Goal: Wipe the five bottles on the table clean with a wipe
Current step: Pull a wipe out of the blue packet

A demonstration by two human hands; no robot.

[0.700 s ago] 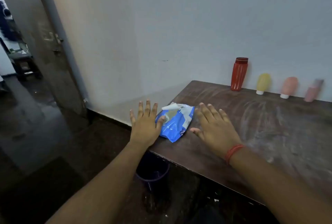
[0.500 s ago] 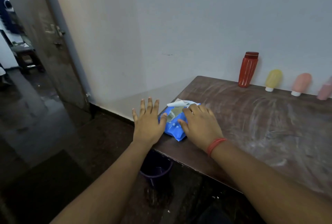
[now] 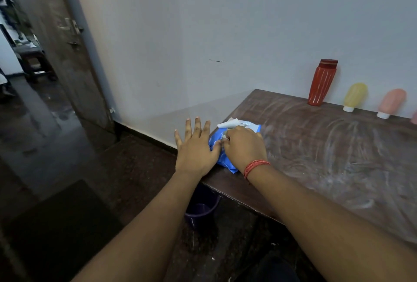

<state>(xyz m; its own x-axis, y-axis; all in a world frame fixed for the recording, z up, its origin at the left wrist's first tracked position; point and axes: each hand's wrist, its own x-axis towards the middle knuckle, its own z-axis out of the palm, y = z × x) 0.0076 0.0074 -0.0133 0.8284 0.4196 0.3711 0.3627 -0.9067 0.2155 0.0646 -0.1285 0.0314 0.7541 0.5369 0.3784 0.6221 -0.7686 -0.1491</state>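
Observation:
A blue pack of wipes [image 3: 253, 127] lies at the left end of the brown table [image 3: 327, 157], its white flap [image 3: 229, 123] peeled up. My right hand [image 3: 244, 146] lies over the pack with fingers curled, pinching something white at its opening. My left hand [image 3: 195, 147] rests flat with fingers spread, thumb against the pack's left edge. Along the wall stand a red bottle [image 3: 322, 83], a yellow bottle [image 3: 355, 96], a pink bottle [image 3: 391, 102] and the edge of another pink bottle [image 3: 414, 118] at the frame's right side.
A purple bucket [image 3: 202, 210] sits on the floor under the table's left corner. A dark mat [image 3: 58, 225] lies on the floor at the left. A door [image 3: 67, 40] stands open at the left onto another room.
My right hand has slid left onto the pack and curled its fingers at the opening. My left hand stays flat beside the pack. The view has shifted slightly left.

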